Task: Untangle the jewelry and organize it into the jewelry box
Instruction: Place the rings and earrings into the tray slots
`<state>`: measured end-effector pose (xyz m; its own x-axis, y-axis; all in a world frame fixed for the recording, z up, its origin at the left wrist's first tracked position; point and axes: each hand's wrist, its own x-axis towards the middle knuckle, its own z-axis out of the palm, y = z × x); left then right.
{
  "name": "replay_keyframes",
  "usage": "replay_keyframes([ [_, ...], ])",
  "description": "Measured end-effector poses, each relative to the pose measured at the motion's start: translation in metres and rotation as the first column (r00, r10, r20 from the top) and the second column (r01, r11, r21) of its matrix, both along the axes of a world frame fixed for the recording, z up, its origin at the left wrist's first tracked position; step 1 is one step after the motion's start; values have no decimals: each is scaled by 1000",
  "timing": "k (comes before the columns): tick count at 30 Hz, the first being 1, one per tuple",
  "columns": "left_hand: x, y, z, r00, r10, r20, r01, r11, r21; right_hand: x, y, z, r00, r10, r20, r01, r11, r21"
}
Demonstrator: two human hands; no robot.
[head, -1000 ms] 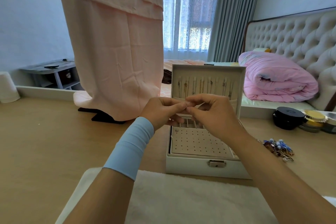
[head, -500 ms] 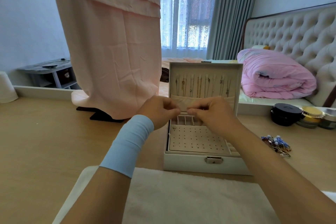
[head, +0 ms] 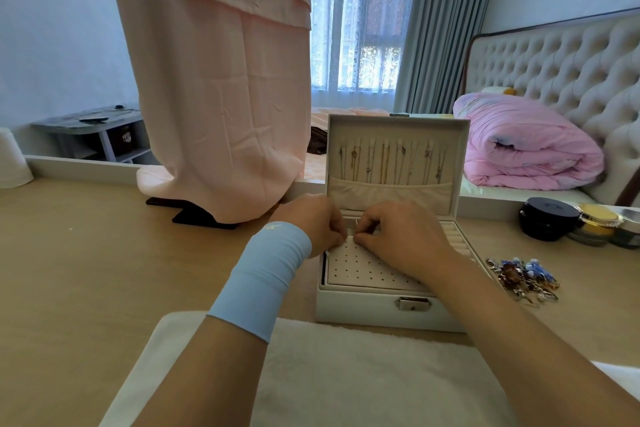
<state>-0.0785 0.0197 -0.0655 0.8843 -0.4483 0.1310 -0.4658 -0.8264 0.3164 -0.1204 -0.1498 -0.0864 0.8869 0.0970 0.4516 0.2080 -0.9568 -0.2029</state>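
**Both hands bunched at the far edge of the box's dotted panel**

The wooden table runs the full width of the view. Its far edge meets a low white ledge, and the widest stretch of wood showing lies left of the box. A pink cloth hangs down onto the far left part of the table, and its top is cut off by the frame. A white towel covers the near edge, partly hidden under both forearms.

The jewelry box sits in the middle, just beyond the towel. Its lid stands upright at the far side, and a row of necklaces hangs inside it, their lower ends tucked in a pocket.

The left hand, with a blue band on its wrist, and the right hand meet over the far edge of the dotted panel. The fingers of both are curled with the tips drawn close together. I cannot tell whether anything is pinched there, as it is too small to see. The right forearm hides the panel's right corner and part of the slots beside it.

A tangled heap of jewelry lies on the wood just right of the box, its pieces hard to tell apart. Farther right, a black jar touches a gold-lidded jar near the frame edge.
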Motion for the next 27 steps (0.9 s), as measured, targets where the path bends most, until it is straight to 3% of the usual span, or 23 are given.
replay_keyframes([
  [3, 0, 0, 0, 1000, -7, -16, 7, 1000, -11, 0, 0, 0, 1000, 22, -8, -22, 999, -26],
  [7, 0, 2, -1, 1000, -12, -26, 12, 1000, -16, -3, -2, 8, 986, 73, -151, -91, 989, -118],
  [14, -6, -5, 4, 997, -38, 63, 35, 998, 43, -2, -9, 14, 948, 102, -301, -110, 994, -10],
  [22, -17, -7, 14, 969, -26, 247, 21, 1000, 22, -20, -47, 48, 966, 143, -217, -85, 962, 258],
  [27, -39, -43, 21, 963, -151, 225, 182, 975, -127, -49, -125, 55, 975, -12, -223, 72, 961, 265],
])
